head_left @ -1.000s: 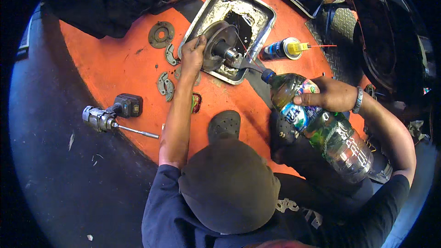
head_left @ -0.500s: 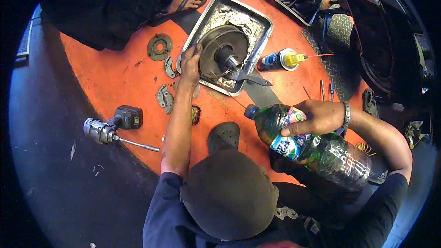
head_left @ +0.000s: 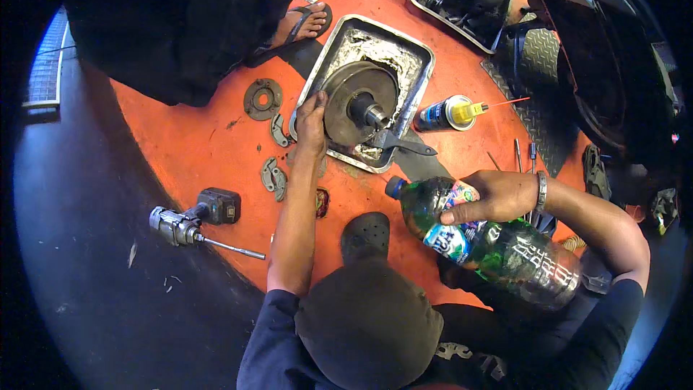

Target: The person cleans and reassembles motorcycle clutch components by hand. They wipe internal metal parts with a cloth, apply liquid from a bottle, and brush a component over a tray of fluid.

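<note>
My left hand (head_left: 312, 121) grips the near-left rim of a round metal pulley (head_left: 343, 90) with a shaft standing up from its middle. The pulley is tilted over a metal tray (head_left: 426, 72), which has a wet, shiny bottom. A dark-handled paintbrush (head_left: 411, 146) lies across the tray's right edge, close to the pulley. My right hand (head_left: 498, 195) is closed round a large green plastic bottle (head_left: 523, 253), held on its side. Its blue cap (head_left: 395, 187) points at the pulley, with a short thin streak at its tip.
A spray can (head_left: 433, 117) with a red straw stands right of the tray. Left of it lie a metal disc (head_left: 262, 99) and curved shoes (head_left: 273, 177). An impact driver (head_left: 184, 222) rests at left. Another person's foot (head_left: 309, 23) is beyond; a second tray (head_left: 462, 0) is far right.
A long thin jet ran from the bottle cap to the pulley; only a short streak shows now. The whole view has shifted slightly. Both hands keep their grips.
</note>
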`<action>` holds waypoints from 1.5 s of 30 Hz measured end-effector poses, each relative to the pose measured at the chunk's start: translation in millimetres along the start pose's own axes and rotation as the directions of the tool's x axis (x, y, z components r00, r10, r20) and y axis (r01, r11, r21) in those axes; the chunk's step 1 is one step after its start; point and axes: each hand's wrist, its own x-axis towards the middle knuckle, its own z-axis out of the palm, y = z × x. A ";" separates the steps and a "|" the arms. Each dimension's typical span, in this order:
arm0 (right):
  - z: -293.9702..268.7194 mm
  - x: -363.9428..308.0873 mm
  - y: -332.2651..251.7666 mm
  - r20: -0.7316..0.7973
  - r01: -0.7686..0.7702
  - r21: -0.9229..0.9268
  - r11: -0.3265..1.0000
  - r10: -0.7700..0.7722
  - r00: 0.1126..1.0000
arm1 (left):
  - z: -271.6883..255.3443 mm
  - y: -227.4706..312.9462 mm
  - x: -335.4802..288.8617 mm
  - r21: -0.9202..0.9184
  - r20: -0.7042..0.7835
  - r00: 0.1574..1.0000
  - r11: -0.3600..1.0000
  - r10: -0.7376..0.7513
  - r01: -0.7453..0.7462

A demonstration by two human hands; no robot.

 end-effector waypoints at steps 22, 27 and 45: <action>7.2 13.1 17.7 -0.127 0.136 0.178 0.974 -0.115 0.985 | 10.4 -33.5 -23.1 -0.379 -0.081 0.924 0.869 -0.375 0.319; 12.3 -3.0 20.7 -0.133 0.073 0.228 0.971 -0.043 0.990 | 6.8 -25.4 -25.5 -0.335 -0.163 0.930 0.905 -0.329 0.262; 31.1 -4.6 13.8 -0.089 0.051 0.190 0.980 -0.034 0.995 | 13.0 -15.2 -34.7 -0.269 -0.326 0.923 0.956 -0.204 0.116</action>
